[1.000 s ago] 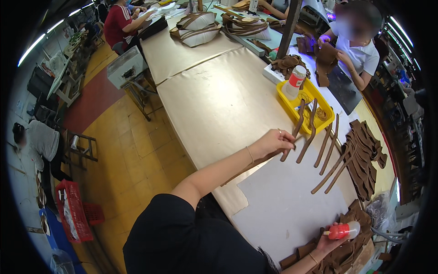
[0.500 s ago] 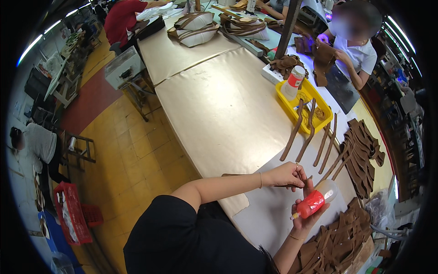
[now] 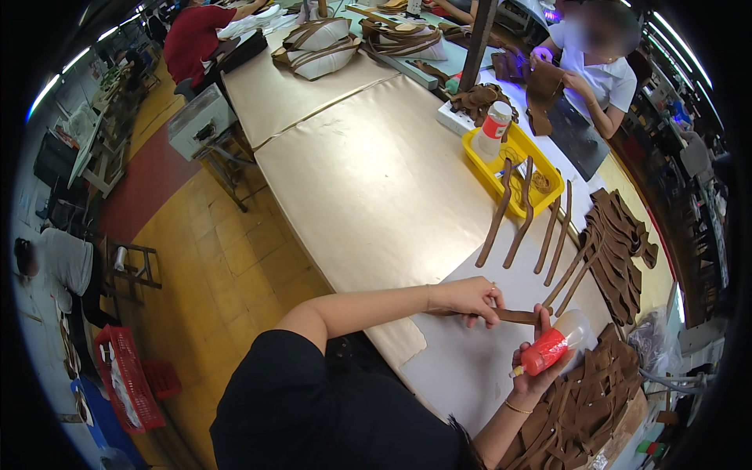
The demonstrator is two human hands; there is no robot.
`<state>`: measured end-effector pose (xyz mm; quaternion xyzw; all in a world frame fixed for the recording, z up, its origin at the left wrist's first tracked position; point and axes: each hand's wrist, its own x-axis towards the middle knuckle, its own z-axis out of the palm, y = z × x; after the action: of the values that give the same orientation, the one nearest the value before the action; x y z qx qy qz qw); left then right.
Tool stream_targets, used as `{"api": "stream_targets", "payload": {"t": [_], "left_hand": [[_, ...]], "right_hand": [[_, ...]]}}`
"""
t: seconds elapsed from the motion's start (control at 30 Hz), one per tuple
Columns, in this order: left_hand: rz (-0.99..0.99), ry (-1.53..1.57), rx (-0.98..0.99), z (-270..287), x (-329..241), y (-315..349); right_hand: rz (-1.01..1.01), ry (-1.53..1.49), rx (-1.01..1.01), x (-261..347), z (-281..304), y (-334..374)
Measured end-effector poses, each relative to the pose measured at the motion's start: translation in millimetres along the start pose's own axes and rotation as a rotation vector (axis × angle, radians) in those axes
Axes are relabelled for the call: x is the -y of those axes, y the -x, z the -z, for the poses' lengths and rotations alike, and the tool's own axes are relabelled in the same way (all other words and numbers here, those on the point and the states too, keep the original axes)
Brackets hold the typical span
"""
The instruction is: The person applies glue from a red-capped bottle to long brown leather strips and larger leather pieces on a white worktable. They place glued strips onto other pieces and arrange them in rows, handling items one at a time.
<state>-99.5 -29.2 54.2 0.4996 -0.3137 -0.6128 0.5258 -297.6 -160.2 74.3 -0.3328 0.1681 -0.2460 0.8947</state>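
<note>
A brown leather-like strip (image 3: 517, 316) stretches between my two hands above the grey sheet (image 3: 446, 368) on the table. My left hand (image 3: 472, 300) pinches it along its length. In my right hand (image 3: 539, 374) lies a clear squeeze bottle (image 3: 573, 329) with a red band, its yellowish nozzle tipped down toward me. The raised fingers of that hand meet the far end of the strip. Just beyond, several folded brown strips (image 3: 493, 223) lie side by side, some with their ends over a yellow tray (image 3: 554, 196).
A white-capped bottle (image 3: 492, 129) stands in the tray. Brown strips are heaped at the right (image 3: 615, 258) and near right (image 3: 580, 399). A dark post (image 3: 476, 47) rises at the table's far side. Across from me a person in white (image 3: 599, 74) handles a brown piece.
My left hand has drawn leftward, away from my right hand, so more of the brown strip shows between them. The bottle stays in my right hand. The whole view has shifted slightly.
</note>
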Motion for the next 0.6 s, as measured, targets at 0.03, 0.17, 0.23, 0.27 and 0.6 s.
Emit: {"api": "stream_targets", "payload": {"t": [0.03,0.17,0.23,0.27,0.6], "left_hand": [[0.033,-0.057,0.005,5,2,5],[0.151,-0.097,-0.002,24,6,32],[0.212,-0.083,-0.033,35,10,41],[0.216,-0.103,-0.042,38,11,44],[0.136,-0.289,-0.206,75,-46,80]], "right_hand": [[0.005,-0.034,-0.006,3,5,3],[0.038,-0.128,-0.050,9,16,19],[0.040,-0.178,-0.040,12,27,25],[0.044,-0.184,-0.043,12,31,29],[0.121,-0.240,-0.046,18,29,44]]}}
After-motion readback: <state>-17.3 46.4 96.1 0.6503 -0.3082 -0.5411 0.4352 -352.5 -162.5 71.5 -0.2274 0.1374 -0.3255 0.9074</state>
